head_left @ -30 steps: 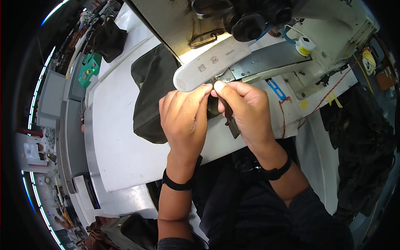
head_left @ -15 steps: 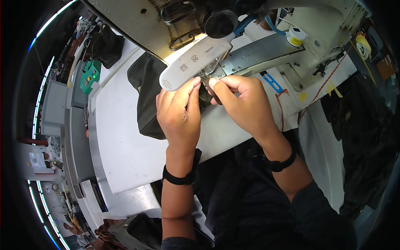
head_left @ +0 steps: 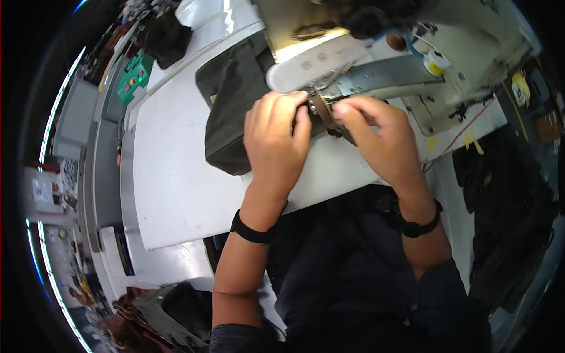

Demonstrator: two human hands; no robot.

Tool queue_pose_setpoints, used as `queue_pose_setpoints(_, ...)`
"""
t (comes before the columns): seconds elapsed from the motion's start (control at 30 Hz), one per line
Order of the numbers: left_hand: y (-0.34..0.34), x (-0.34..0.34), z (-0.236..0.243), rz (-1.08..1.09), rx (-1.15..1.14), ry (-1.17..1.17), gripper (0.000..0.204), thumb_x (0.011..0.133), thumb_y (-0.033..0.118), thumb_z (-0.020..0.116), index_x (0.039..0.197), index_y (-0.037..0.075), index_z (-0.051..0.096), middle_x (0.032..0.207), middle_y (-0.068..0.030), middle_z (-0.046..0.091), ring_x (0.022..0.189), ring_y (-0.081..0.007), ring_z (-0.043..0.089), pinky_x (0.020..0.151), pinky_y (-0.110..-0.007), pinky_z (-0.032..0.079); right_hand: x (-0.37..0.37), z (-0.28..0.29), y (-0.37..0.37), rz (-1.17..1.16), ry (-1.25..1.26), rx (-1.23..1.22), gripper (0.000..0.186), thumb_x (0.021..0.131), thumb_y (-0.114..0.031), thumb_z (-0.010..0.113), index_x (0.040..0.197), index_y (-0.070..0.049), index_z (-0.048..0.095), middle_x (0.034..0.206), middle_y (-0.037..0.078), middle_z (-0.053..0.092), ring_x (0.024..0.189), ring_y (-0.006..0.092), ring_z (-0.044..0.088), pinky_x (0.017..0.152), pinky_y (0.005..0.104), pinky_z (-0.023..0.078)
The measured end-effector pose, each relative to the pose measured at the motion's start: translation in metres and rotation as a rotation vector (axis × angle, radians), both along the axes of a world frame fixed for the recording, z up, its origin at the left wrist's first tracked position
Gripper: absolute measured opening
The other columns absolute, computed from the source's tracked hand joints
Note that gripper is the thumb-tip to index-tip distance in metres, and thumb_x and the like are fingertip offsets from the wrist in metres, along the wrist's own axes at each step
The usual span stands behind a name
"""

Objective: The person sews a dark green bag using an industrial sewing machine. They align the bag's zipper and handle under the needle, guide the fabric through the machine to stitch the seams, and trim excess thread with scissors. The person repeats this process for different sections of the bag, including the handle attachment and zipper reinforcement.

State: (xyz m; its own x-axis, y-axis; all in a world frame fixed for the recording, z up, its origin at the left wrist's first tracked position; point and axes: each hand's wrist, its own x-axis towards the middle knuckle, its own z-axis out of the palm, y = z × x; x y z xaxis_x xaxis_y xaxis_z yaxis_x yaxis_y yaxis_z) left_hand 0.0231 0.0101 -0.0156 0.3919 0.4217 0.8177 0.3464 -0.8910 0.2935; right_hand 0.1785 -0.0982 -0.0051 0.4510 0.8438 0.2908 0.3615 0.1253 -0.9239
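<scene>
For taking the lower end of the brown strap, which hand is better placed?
Probably the right hand: it is beside the brown strap, nearer that lower end. The left hand has its fingertips up by the strap's upper part.

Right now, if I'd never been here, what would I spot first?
Probably the left hand and right hand, on either side of a brown strap near the middle. Above them looms a big pale sewing machine. At the upper left, a bright green box stands out.
</scene>
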Motion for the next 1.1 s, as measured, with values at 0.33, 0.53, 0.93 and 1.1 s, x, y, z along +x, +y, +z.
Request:
queue_pose_setpoints(0.33,-0.011,0.001,-0.003,0.041,-0.024,0.033,0.039,0.082,-0.004,0.070,0.120,-0.001,0.066,0.117,-0.0172,0.066,0.107,-0.0378,0.064,0.092,-0.047,0.052,0.234,0.161,-0.101,-0.555,-0.806,0.447,0.032,0.116,-0.016,0.054,0.135,0.004,0.071,0.125,0.010,0.074,0.113,0.0142,0.068,0.103,0.0296,0.052)
queue_pose_setpoints(0.53,-0.014,0.002,-0.001,0.080,-0.011,0.096,0.037,0.082,-0.003,0.070,0.119,0.000,0.069,0.114,-0.0187,0.068,0.105,-0.0386,0.066,0.093,-0.048,0.052,0.452,0.239,-0.046,-0.682,-0.950,-0.079,0.036,0.107,-0.029,0.065,0.125,0.001,0.075,0.112,0.013,0.077,0.104,0.0201,0.071,0.095,0.0339,0.053)
queue_pose_setpoints(0.93,-0.004,-0.013,0.014,0.050,-0.001,0.095,0.031,0.080,-0.006,0.072,0.106,0.006,0.082,0.100,-0.0135,0.077,0.095,-0.0349,0.072,0.092,-0.045,0.055,0.451,0.248,-0.014,-0.607,-0.699,-0.411,0.048,0.087,-0.037,0.074,0.106,0.007,0.079,0.092,0.020,0.079,0.081,0.0244,0.073,0.078,0.0387,0.055)
queue_pose_setpoints(1.1,-0.001,-0.013,0.013,0.102,-0.143,0.141,0.025,0.088,-0.004,0.066,0.106,0.005,0.081,0.113,-0.0097,0.082,0.102,-0.0276,0.076,0.093,-0.038,0.055,0.418,0.158,-0.046,-0.757,-0.432,0.277,0.045,0.107,-0.037,0.063,0.116,0.006,0.077,0.106,0.014,0.079,0.097,0.0216,0.072,0.092,0.0382,0.054)
